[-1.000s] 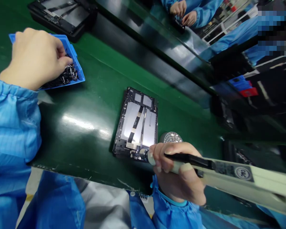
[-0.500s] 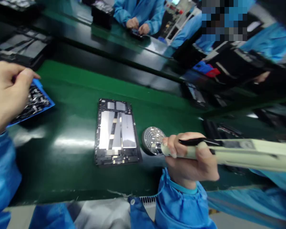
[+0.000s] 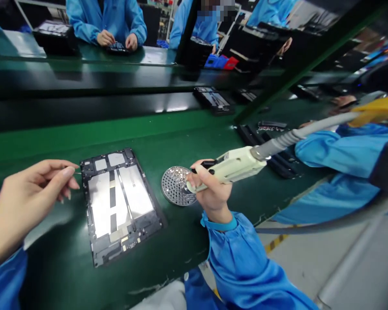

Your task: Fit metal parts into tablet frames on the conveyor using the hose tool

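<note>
My right hand [image 3: 213, 189] is wrapped round a pale electric screwdriver [image 3: 239, 165], whose tip points down at a round metal screw tray [image 3: 171, 199] with rows of holes and loose screws on it. Left of the tray, an opened tablet [image 3: 137, 189] lies on the bench, its silver battery and dark flat cables exposed. At the tablet's upper left corner, my left hand [image 3: 35, 198] pinches a thin small metal part [image 3: 78, 173] between thumb and fingertips. The part's exact shape is too small to make out.
Further right lie dark strip-shaped parts [image 3: 278, 159], close to a neighbour's blue sleeve [image 3: 320, 146]. Another opened tablet [image 3: 213, 100] rests on the dark strip behind the bench. Across the line, a co-worker's hands [image 3: 106, 38] handle a device. A green post [image 3: 297, 71] slants across the right side.
My left hand has moved right from the blue bin of small metal parts to the tablet's edge, bringing a small part. The view has turned right; the screwdriver stays at the screw tray.
</note>
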`<state>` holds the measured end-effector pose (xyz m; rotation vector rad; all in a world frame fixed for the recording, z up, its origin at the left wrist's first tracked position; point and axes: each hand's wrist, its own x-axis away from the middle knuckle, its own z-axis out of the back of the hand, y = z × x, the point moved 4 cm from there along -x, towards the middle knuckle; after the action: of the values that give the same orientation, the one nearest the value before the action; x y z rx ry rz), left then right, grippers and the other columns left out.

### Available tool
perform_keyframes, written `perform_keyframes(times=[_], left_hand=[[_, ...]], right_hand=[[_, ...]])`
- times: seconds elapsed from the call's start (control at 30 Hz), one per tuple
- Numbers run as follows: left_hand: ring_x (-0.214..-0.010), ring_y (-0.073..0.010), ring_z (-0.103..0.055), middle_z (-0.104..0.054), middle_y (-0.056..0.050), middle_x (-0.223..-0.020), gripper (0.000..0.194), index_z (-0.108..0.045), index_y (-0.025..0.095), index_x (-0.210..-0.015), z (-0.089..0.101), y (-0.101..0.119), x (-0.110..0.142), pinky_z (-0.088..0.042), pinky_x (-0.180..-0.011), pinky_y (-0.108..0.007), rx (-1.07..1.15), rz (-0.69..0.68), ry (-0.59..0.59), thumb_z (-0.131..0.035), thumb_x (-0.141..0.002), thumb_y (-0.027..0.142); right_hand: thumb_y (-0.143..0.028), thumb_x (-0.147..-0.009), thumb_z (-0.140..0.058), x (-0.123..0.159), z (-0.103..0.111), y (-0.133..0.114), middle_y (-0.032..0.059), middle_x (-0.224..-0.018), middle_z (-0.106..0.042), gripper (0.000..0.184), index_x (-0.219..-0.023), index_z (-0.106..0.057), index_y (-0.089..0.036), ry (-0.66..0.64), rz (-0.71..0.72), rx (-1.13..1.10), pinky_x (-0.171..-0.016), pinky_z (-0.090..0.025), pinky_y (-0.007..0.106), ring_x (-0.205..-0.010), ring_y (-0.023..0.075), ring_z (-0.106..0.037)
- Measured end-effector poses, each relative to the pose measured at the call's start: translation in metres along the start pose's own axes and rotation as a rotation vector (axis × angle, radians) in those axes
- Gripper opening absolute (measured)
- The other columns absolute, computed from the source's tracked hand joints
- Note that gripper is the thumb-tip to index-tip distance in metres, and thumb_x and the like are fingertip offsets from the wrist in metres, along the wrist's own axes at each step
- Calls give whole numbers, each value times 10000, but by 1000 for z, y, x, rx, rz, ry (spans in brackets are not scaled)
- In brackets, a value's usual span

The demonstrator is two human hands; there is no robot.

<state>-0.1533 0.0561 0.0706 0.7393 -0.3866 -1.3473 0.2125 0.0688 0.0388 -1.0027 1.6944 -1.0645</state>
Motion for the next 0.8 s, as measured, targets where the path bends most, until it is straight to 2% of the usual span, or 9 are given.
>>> perform_keyframes(times=[0.13, 0.37, 0.5, 0.63, 0.73, 0.8], left_hand=[[-522, -177, -588, -696, 5, -643, 261, -773, 298, -871, -12, 7, -2, -492, -501, -300, 145, 126, -24, -711, -800, 542], [-661, -154, -629, -780, -30, -872, 326, -799, 246, -958, -15, -17, -3, -535, -628, -261, 216, 205, -48, -753, -810, 533], [-666, -159, -645, -797, -44, -942, 377, -753, 230, -1069, -18, -17, -6, -548, -601, -250, 301, 216, -54, -777, -776, 465], [-676, -169, -658, -806, -55, -961, 339, -694, 219, -994, -20, -13, -10, -535, -562, -243, 350, 245, -39, -781, -737, 423], [-683, -168, -662, -798, -64, -925, 302, -692, 195, -935, -20, -12, -15, -509, -553, -233, 382, 268, -4, -776, -724, 394], [-617, -147, -619, -758, -46, -787, 279, -720, 169, -896, -22, -12, -19, -475, -541, -224, 387, 288, 13, -778, -710, 367]], right_hand=[[-417, -741, -890, -4, -2, 4, -78, -479, -544, 255, -762, -736, -215, -16, -12, -34, -442, -437, 273, -387, 90, -471], [-445, -713, -895, -5, -2, 5, -86, -449, -515, 263, -772, -758, -227, -11, -34, -7, -433, -451, 284, -374, 101, -466], [-442, -707, -905, -4, -1, 5, -93, -437, -490, 266, -761, -761, -225, -12, -31, -20, -434, -440, 265, -374, 90, -459], [-446, -718, -900, -5, -2, 5, -100, -424, -464, 273, -721, -728, -233, -20, -6, 18, -441, -443, 267, -373, 93, -467], [-450, -725, -899, -4, -3, 6, -89, -436, -483, 281, -719, -727, -228, -41, -14, 44, -454, -459, 276, -390, 100, -486], [-460, -710, -907, -2, -1, 2, -81, -450, -510, 291, -759, -752, -218, -17, -13, 49, -446, -459, 278, -389, 101, -486]])
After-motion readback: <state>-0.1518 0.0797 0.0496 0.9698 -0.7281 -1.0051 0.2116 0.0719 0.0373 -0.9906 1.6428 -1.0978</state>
